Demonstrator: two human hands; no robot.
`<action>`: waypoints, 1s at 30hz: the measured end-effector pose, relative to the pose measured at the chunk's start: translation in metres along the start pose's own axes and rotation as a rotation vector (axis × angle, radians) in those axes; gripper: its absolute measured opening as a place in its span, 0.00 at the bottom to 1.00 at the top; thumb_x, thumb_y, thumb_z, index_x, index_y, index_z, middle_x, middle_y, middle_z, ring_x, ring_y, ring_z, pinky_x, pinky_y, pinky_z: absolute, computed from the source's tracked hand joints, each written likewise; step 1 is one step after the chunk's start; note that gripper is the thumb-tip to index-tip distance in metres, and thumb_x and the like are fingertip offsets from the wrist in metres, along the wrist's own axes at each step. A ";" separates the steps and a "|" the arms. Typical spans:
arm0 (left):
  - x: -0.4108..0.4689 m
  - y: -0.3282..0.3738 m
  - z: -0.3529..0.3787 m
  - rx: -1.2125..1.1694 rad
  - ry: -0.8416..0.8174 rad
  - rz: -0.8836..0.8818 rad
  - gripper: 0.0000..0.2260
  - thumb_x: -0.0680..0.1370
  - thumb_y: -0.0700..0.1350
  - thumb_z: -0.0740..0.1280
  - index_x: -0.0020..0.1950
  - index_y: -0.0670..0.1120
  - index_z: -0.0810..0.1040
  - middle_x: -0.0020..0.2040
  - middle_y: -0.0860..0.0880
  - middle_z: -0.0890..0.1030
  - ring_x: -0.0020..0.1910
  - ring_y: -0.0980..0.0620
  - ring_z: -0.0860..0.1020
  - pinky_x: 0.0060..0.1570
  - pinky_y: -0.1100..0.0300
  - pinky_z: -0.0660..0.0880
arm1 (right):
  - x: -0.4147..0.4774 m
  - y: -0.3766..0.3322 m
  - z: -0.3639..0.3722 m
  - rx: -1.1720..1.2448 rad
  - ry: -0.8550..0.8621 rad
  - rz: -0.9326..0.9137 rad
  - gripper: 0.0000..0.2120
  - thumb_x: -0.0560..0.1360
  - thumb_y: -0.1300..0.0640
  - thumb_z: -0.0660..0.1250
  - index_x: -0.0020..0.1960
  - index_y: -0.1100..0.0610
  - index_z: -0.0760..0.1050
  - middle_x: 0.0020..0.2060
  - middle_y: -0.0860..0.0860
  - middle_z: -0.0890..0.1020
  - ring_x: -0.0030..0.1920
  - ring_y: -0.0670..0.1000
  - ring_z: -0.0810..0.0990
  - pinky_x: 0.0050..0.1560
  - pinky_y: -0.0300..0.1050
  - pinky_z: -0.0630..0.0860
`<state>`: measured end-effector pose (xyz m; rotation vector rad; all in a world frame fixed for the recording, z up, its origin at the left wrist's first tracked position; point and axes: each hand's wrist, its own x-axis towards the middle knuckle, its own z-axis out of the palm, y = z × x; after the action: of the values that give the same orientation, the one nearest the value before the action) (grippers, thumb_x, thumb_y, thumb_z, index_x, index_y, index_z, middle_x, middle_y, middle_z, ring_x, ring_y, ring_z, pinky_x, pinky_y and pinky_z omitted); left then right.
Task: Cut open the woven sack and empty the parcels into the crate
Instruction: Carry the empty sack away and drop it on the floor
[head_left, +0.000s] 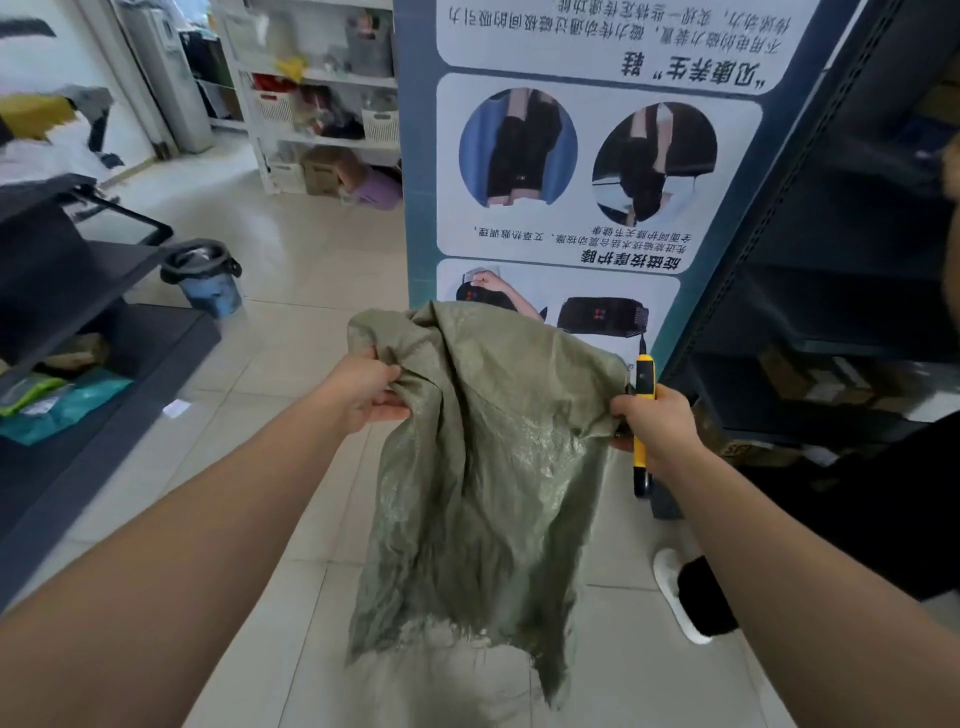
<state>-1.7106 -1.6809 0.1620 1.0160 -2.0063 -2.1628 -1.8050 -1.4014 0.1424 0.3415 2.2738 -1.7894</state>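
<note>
A limp olive-green woven sack hangs flat between my two hands above the tiled floor, its frayed cut edge at the bottom. My left hand pinches the sack's upper left corner. My right hand grips the upper right corner together with a yellow and black utility knife, which stands upright in the fist. At the left stands a dark grey crate holding teal and green parcels.
A blue poster board stands just behind the sack. Dark metal shelving with boxes fills the right side. A blue bin sits on the floor at left, white shelves further back. My white shoe shows at lower right.
</note>
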 end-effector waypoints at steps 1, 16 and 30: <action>0.018 0.008 0.006 -0.023 0.004 0.005 0.11 0.82 0.35 0.54 0.60 0.48 0.68 0.42 0.47 0.78 0.37 0.48 0.77 0.33 0.55 0.80 | 0.017 -0.008 0.003 0.006 0.009 -0.008 0.06 0.70 0.69 0.66 0.43 0.60 0.74 0.42 0.60 0.79 0.45 0.60 0.81 0.47 0.57 0.82; 0.296 0.079 0.038 -0.027 0.017 0.038 0.13 0.82 0.35 0.54 0.65 0.42 0.69 0.54 0.42 0.78 0.41 0.46 0.80 0.42 0.50 0.80 | 0.256 -0.064 0.112 -0.023 0.066 -0.004 0.08 0.70 0.70 0.65 0.40 0.59 0.70 0.39 0.58 0.76 0.43 0.58 0.78 0.49 0.55 0.81; 0.473 0.015 0.057 0.196 0.099 -0.226 0.10 0.80 0.38 0.59 0.58 0.45 0.74 0.55 0.41 0.80 0.48 0.43 0.79 0.51 0.48 0.79 | 0.429 -0.001 0.190 -0.194 -0.056 0.245 0.09 0.65 0.67 0.70 0.45 0.59 0.76 0.45 0.63 0.83 0.44 0.62 0.82 0.51 0.66 0.79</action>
<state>-2.1157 -1.8385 -0.0342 1.4092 -2.1854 -1.9927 -2.2054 -1.5688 -0.0374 0.5031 2.2327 -1.4304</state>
